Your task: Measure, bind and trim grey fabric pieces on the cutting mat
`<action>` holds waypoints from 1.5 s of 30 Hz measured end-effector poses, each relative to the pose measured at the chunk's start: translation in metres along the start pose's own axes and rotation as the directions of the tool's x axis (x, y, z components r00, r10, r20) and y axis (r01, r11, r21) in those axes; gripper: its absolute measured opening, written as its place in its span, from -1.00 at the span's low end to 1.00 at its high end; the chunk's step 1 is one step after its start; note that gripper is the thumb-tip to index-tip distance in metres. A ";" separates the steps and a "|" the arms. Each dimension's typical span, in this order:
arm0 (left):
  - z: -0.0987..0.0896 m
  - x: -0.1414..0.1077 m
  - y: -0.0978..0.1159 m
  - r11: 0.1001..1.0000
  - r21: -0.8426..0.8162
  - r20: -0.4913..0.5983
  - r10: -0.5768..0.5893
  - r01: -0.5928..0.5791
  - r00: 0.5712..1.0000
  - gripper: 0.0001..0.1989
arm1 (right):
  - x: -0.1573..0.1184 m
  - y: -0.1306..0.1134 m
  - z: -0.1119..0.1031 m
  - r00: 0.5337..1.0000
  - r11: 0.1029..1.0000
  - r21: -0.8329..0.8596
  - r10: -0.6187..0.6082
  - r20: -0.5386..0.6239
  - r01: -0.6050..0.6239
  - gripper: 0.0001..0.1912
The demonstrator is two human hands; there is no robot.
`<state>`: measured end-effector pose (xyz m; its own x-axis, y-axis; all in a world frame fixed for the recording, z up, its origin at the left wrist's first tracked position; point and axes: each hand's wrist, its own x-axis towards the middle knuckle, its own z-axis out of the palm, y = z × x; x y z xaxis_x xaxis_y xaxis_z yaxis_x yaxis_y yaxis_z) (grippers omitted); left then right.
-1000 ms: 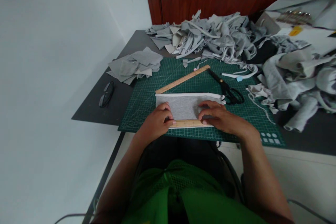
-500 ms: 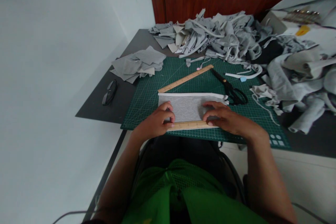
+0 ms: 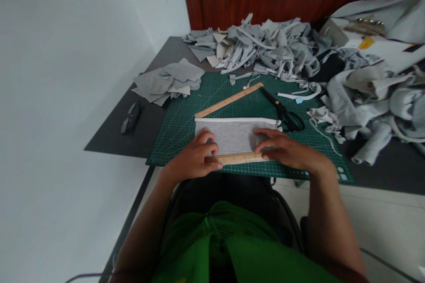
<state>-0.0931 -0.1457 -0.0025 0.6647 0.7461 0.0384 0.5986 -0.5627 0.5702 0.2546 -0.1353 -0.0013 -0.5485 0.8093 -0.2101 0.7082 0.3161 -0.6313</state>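
Note:
A grey piece of fabric (image 3: pixel 234 135) lies flat on the green cutting mat (image 3: pixel 179 128), with a white band along its far edge. Across its near edge runs a wooden ruler (image 3: pixel 241 158). My left hand (image 3: pixel 195 154) grips the ruler's left end, thumb on the near side and fingers curled on the cloth. At the other end, my right hand (image 3: pixel 282 148) holds the ruler between thumb and bent fingers. Beyond the cloth rests a second wooden ruler (image 3: pixel 229 99), set at a slant. Black scissors (image 3: pixel 282 110) lie to the right, touching that ruler's tip.
Grey fabric pieces (image 3: pixel 169 80) are stacked at the left beside black glasses (image 3: pixel 131 118). A large heap of scraps (image 3: pixel 265 46) lines the back. More rolled cloth (image 3: pixel 372 101) and a white box (image 3: pixel 395 46) stand at the right. A wall (image 3: pixel 83 53) borders the left.
My left thumb has stretched out along the ruler's near edge. My right hand keeps its hold. The whole view has shifted slightly, so things appear a little further left.

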 end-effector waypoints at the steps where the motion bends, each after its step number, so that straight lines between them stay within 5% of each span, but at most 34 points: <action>1: -0.001 0.001 -0.001 1.000 -0.010 -0.007 -0.001 0.001 1.000 -0.83 | 0.000 -0.001 0.001 1.000 1.000 -0.011 0.012 -0.004 -0.012 -0.74; 7: 0.008 0.010 -0.014 0.977 0.189 -0.127 -0.080 0.103 0.989 -0.52 | 0.000 -0.006 0.003 0.999 0.999 -0.017 0.027 -0.022 -0.028 -0.74; 11: 0.012 0.014 -0.024 0.918 0.344 -0.135 -0.162 0.199 0.978 -0.49 | 0.003 -0.008 0.006 0.999 0.999 -0.024 0.027 -0.025 -0.028 -0.73; 19: -0.011 0.032 -0.043 0.902 0.388 -0.077 -0.173 0.190 0.982 -0.47 | 0.015 -0.015 0.017 0.995 0.998 -0.068 0.005 -0.099 -0.012 -0.71; 23: -0.008 0.032 -0.033 0.880 0.396 -0.117 -0.236 0.263 0.965 -0.47 | 0.016 -0.015 0.018 0.993 0.996 -0.089 0.005 -0.114 -0.015 -0.71; 27: 0.009 0.031 -0.006 0.849 0.397 -0.293 -0.242 0.348 0.925 -0.53 | 0.016 -0.017 0.018 0.992 0.995 -0.089 0.026 -0.121 -0.037 -0.70; 31: 0.029 0.033 0.016 0.869 0.402 -0.383 -0.125 0.287 0.915 -0.51 | 0.017 -0.020 0.017 0.992 0.993 -0.098 0.051 -0.117 -0.063 -0.70; 36: 0.044 0.032 0.025 0.910 0.398 -0.198 -0.040 0.118 0.979 -0.46 | 0.011 -0.006 0.007 0.996 1.000 -0.013 -0.024 -0.081 0.023 -0.73; 45: 0.044 0.030 0.020 0.927 0.371 -0.160 -0.005 0.064 0.987 -0.52 | -0.002 0.024 -0.014 0.990 0.998 0.055 0.006 -0.140 0.002 -0.71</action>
<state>-0.0418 -0.1504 -0.0261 0.5821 0.7959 0.1663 0.7630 -0.6054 0.2267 0.2789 -0.1230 -0.0057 -0.4770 0.8723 -0.1074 0.6817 0.2901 -0.6716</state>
